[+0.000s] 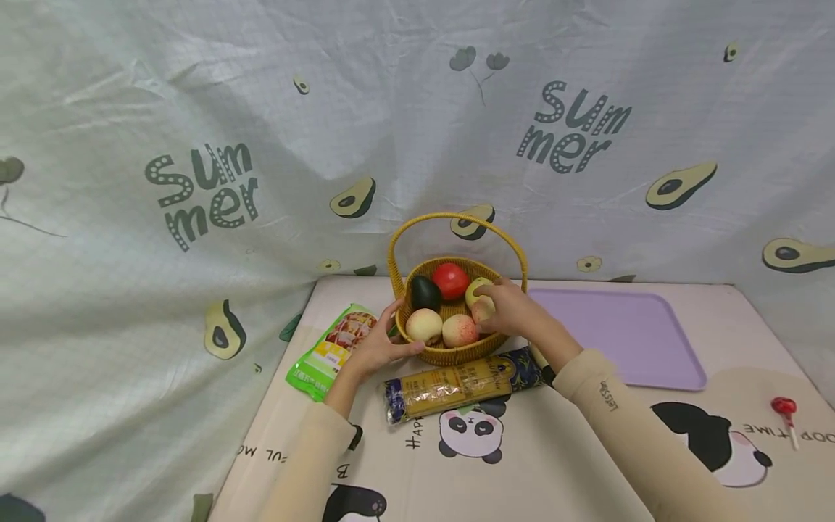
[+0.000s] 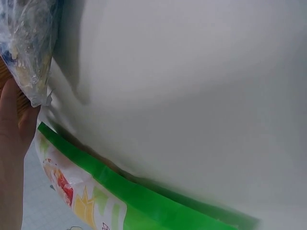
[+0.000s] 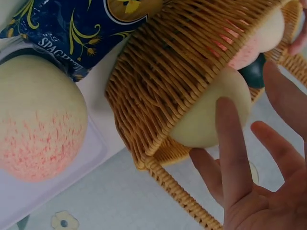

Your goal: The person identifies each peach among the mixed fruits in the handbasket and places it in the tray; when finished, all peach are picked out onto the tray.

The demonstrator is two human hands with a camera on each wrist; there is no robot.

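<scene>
A wicker basket with a tall handle holds a dark green avocado, a red round fruit, a yellow-green fruit and several peaches. At its left side, my left hand grips the basket, thumb along the front below the rim. My right hand reaches over the right rim, its fingertips touching a pale round fruit. In the right wrist view those fingers are spread and the thumb stands apart from that fruit. Another peach lies outside the basket, mostly hidden by my right forearm in the head view.
A spaghetti packet lies in front of the basket. Left of it is a green food bag. A purple tray is at the back right, and a red lollipop lies near the right edge. A printed curtain hangs behind.
</scene>
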